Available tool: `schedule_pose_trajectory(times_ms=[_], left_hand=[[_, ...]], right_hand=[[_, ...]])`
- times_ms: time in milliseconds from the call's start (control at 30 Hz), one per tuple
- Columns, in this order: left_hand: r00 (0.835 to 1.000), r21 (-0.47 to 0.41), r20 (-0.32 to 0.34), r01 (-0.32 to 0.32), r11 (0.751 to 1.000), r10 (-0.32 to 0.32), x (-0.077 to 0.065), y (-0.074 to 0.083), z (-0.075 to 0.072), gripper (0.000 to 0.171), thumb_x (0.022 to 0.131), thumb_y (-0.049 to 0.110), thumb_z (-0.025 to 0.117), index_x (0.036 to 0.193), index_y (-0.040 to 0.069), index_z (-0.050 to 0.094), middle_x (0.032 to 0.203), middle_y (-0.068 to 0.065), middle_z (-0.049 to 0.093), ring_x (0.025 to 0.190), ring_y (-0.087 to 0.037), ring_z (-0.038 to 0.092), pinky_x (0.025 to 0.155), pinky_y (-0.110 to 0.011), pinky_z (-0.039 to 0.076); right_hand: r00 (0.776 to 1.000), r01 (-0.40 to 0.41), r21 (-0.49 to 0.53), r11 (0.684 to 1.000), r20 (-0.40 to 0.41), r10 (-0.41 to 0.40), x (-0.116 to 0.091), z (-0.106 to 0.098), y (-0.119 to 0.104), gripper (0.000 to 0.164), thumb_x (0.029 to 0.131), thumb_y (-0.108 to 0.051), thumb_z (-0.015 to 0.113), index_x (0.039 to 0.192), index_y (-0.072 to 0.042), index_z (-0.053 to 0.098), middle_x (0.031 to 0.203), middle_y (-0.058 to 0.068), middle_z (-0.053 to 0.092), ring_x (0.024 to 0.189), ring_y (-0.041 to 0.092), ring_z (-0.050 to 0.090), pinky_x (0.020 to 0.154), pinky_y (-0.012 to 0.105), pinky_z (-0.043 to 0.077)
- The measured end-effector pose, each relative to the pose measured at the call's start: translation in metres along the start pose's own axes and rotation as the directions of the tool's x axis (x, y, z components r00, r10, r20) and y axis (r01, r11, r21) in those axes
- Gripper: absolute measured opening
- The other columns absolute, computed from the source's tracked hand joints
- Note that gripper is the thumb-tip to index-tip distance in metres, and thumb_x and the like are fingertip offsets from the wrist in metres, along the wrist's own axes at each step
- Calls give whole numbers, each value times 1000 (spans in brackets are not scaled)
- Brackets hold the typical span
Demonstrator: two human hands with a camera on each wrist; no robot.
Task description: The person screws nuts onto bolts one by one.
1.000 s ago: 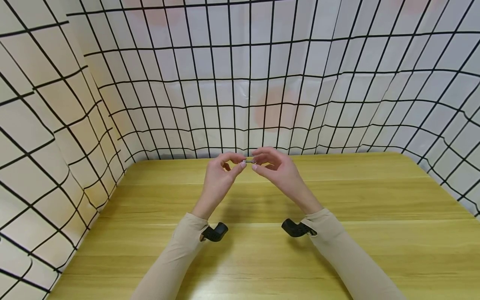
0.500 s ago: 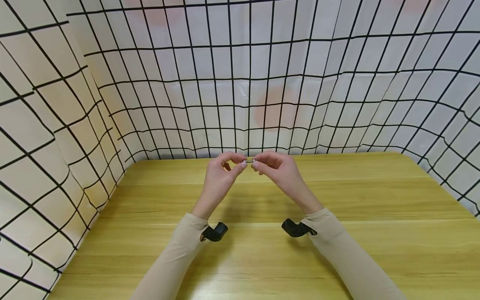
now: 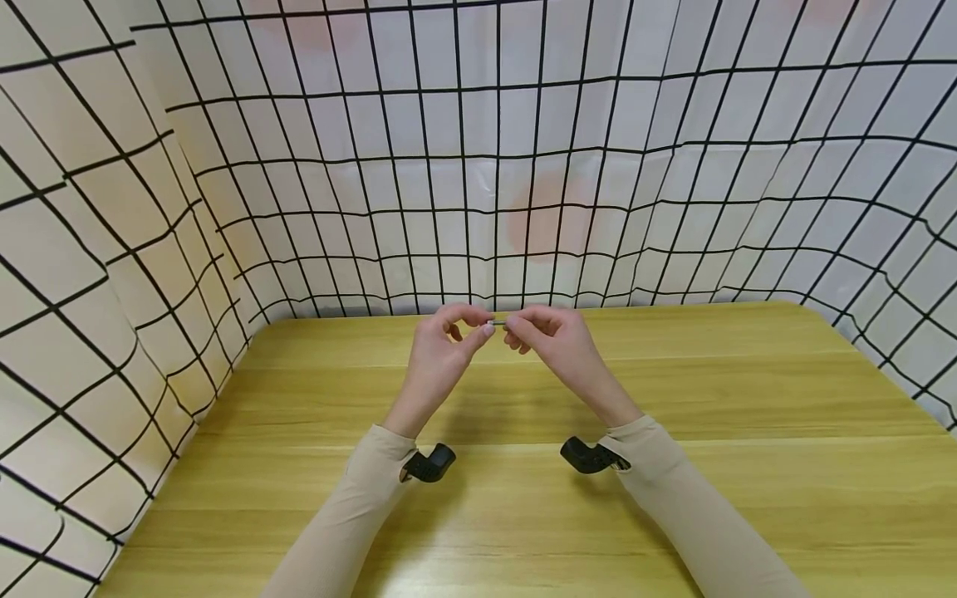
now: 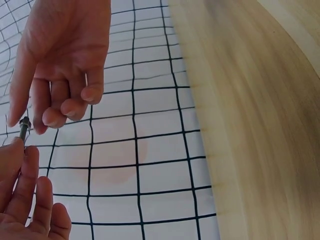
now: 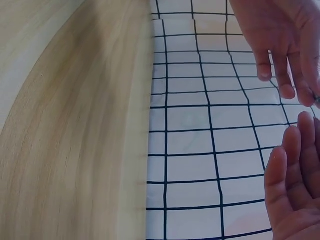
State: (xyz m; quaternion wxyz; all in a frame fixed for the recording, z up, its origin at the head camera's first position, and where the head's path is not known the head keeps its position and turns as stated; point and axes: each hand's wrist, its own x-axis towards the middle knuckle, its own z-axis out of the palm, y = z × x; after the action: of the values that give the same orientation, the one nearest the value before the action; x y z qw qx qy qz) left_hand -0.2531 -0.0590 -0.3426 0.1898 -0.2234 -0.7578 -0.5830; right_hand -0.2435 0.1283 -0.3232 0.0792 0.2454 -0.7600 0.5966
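Note:
A small, thin metal bolt (image 4: 23, 131) is held level between the two hands, with a wider collar, perhaps a nut, at its right end. The left hand (image 3: 439, 349) pinches one end between thumb and forefinger. Around the other end, the right hand (image 3: 564, 349) closes its thumb and forefinger, its other fingers loosely curled below. Only a short stretch of shaft shows between the fingertips in the head view. Fingers hide most of the bolt in the right wrist view, where both hands stand at the right edge.
A wood-grain table (image 3: 493, 515) lies below the raised hands. White sheeting with a black grid (image 3: 478, 183) rises behind the table and along both sides. Each beige sleeve has a black wrist mount (image 3: 429, 463) at its cuff.
The right hand's fingers, spread around the bolt's end a second ago, have come together on it, with the thumb moved forward over it. The left hand has kept its pinch nearly still.

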Motion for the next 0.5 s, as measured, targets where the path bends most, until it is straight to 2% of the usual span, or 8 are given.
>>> schedule_pose_trajectory(times_ms=[167,300,400,500], left_hand=[[1000,17,-9,3,1000,-3,1,0,0,7,90,9,73,97,7,74,96,-1,68,91,-18,56,75,-37,40],[1000,32,-14,7,999,-6,1,-1,0,7,90,10,73,97,7,74,96,0,68,91,-15,56,74,-35,40],[1000,35,-13,7,999,-6,1,-1,-1,8,91,11,73,98,8,74,97,0,68,91,-14,56,74,-35,40],[1000,35,-15,6,999,-5,1,0,-1,8,91,11,72,98,8,74,96,0,68,90,-14,56,75,-34,40]], right_hand=[[1000,-9,2,1000,1,9,0,-1,1,23,101,-17,58,112,2,65,100,24,66,90,38,61,77,42,53],[1000,-8,15,1000,21,7,3,-5,14,30,99,-18,61,127,-7,60,113,16,66,98,32,61,81,42,52],[999,9,24,1000,39,-10,4,-6,16,30,97,-14,64,126,-11,60,116,13,65,103,28,60,85,42,51],[998,45,16,999,46,-46,2,-4,6,27,95,-7,65,122,-6,61,117,13,63,104,25,60,87,39,51]])
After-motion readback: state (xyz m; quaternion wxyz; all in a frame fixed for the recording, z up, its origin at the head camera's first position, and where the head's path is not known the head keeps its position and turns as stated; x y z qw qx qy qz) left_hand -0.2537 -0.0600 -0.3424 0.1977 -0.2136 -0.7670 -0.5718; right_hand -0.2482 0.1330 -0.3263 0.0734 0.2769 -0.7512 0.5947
